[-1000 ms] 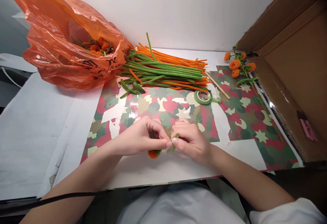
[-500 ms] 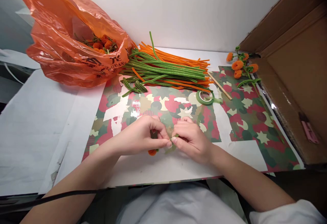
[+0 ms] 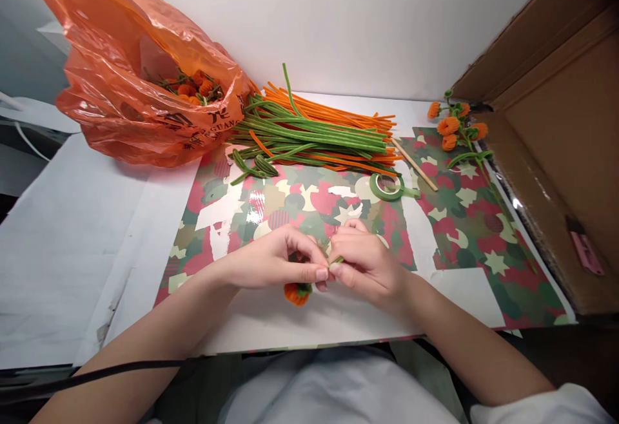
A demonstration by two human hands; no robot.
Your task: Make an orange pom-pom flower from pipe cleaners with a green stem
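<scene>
An orange pipe-cleaner flower [image 3: 296, 294] with a green base hangs just below the fingers of my left hand [image 3: 278, 260]. Those fingers are pinched together, closed on the flower's stem, though the grip itself is largely hidden. My right hand [image 3: 370, 266] meets them from the right. Its thumb and forefinger are pressed shut on a thin green strip [image 3: 338, 260], of which only a short end shows; whether this is stem or tape I cannot tell. Behind the right hand lies a roll of green floral tape [image 3: 380, 191] with a loose end.
Green pipe cleaners [image 3: 319, 131] and orange ones [image 3: 338, 105] lie heaped at the back. An orange plastic bag [image 3: 116, 127] with flowers inside stands left. A wooden stick [image 3: 414, 165], a finished flower spray [image 3: 449, 126], and a pink cutter [image 3: 586, 251] by a cardboard box [image 3: 556, 121] are right.
Both hands have shifted slightly right, with their fingertips still together. The orange flower has swung into fuller view below my left hand.
</scene>
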